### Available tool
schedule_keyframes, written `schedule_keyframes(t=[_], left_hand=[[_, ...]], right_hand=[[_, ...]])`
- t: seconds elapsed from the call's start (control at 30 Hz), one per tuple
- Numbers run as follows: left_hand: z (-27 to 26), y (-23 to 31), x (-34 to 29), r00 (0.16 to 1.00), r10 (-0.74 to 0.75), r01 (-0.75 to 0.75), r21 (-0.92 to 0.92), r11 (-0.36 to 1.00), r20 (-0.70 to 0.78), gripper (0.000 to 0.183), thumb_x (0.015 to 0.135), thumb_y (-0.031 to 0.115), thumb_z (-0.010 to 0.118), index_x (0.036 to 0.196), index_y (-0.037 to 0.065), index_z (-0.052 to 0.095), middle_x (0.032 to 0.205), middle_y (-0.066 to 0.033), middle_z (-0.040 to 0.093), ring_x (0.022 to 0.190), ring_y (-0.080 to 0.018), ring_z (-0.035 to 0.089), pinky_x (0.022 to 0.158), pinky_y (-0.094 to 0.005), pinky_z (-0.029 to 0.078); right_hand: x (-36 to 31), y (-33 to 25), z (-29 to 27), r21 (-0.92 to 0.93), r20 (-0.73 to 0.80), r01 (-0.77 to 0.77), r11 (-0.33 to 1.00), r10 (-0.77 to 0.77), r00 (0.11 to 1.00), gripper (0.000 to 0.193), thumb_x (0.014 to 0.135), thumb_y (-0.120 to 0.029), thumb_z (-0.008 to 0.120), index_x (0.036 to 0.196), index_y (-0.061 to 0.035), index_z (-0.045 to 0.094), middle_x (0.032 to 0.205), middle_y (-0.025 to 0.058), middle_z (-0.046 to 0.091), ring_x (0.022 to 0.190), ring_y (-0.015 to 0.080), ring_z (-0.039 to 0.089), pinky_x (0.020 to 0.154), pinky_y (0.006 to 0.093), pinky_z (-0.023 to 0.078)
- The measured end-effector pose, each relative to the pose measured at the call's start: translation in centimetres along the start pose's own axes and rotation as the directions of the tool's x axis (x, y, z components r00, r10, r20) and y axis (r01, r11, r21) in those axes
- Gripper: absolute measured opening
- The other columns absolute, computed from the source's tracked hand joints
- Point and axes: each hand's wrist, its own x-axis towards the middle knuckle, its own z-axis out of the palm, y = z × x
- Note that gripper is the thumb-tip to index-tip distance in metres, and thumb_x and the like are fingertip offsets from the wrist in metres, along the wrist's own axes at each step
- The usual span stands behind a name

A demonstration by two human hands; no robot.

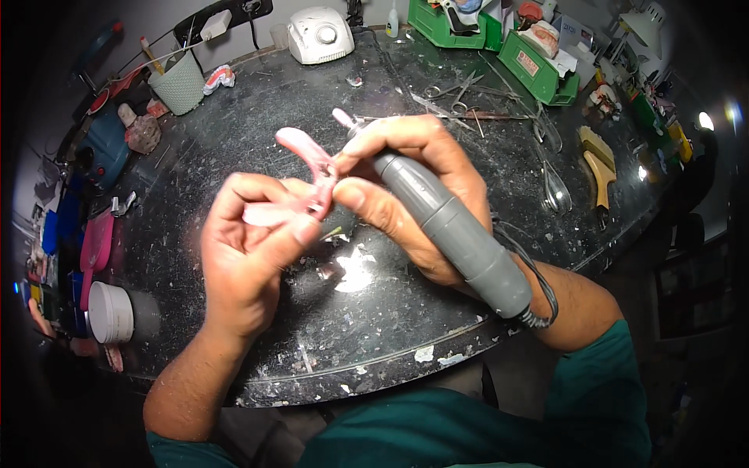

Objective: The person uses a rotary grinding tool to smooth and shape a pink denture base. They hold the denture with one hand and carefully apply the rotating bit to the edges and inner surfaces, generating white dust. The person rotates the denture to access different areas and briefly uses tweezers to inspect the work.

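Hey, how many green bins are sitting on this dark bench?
2 that I can make out, both toward the upper right: a farther bin near the top edge, and a nearer bin to its right. Others may be hidden in the clutter.

- Ctr well lit; rim dim, corners nr blk.
- Strong wht glare on blk benchtop [374, 320], below hands.
- Small bright lt spots far R, tiny bluish one far L.
- L hand [250, 234] & pink denture base [322, 183] slightly blurred.
- Fisheye bends bench's front edge [390, 370].
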Motion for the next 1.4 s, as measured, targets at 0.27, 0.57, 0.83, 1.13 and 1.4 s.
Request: schedule_keyframes(t=[0.27,0.57,0.83,1.13,1.4], left_hand=[[-0.4,-0.1,-0.2,0.987,0.039,-0.03,-0.06,0.998,0.157,0.039,0.086,-0.008,0.063,0.115,0.002,0.039,0.115,-0.022,0.063,0.115,-0.0223,0.06,0.101,-0.0364,0.048],[0.0,0.0,-0.3,0.914,0.386,-0.38,0.591,0.712,0.123,0.031,0.074,-0.002,0.079,0.103,-0.001,0.069,0.103,-0.0116,0.067,0.096,-0.0195,0.065,0.084,-0.0293,0.051],[0.0,0.1,-0.4,0.923,0.379,-0.347,0.58,0.737,0.071,0.032,0.076,-0.004,0.078,0.107,-0.002,0.066,0.105,-0.0123,0.067,0.098,-0.0192,0.065,0.087,-0.0297,0.051],[-0.5,-0.3,-0.4,0.904,0.427,-0.338,0.6,0.725,-0.007,0.03,0.085,-0.004,0.07,0.113,-0.002,0.058,0.11,-0.0149,0.067,0.104,-0.0194,0.065,0.093,-0.031,0.051],[-0.3,-0.1,-0.4,0.884,0.467,-0.357,0.652,0.668,0.006,0.03,0.08,-0.006,0.074,0.108,-0.002,0.064,0.107,-0.0135,0.068,0.102,-0.0209,0.066,0.097,-0.0378,0.049]], right_hand=[[0.2,-0.9,-0.3,0.326,0.017,-0.235,0.916,0.243,0.97,0.032,0.088,0.0,0.069,0.115,-0.004,0.053,0.098,0.0092,0.064,0.093,0.0141,0.063,0.082,0.0286,0.052],[-0.1,-1.6,0.2,0.357,0.126,-0.33,0.874,0.305,0.944,0.029,0.088,-0.003,0.071,0.113,-0.003,0.057,0.096,0.007,0.063,0.089,0.0113,0.061,0.079,0.0262,0.051],[-0.1,-2.2,0.6,0.335,0.03,-0.3,0.893,0.308,0.951,0.033,0.091,-0.008,0.066,0.122,-0.0018,0.056,0.1,0.0081,0.063,0.096,0.0106,0.059,0.083,0.0265,0.049],[-0.7,-1.2,-0.2,-0.081,0.096,0.15,0.985,-0.142,0.985,0.036,0.078,-0.01,0.067,0.112,-0.0009,0.056,0.103,0.0114,0.06,0.111,0.0298,0.061,0.11,0.0569,0.032],[-1.0,-1.0,0.3,-0.091,0.087,0.177,0.98,-0.169,0.982,0.039,0.073,-0.006,0.069,0.109,-0.0037,0.055,0.095,0.0108,0.061,0.106,0.0337,0.065,0.109,0.0612,0.03]])
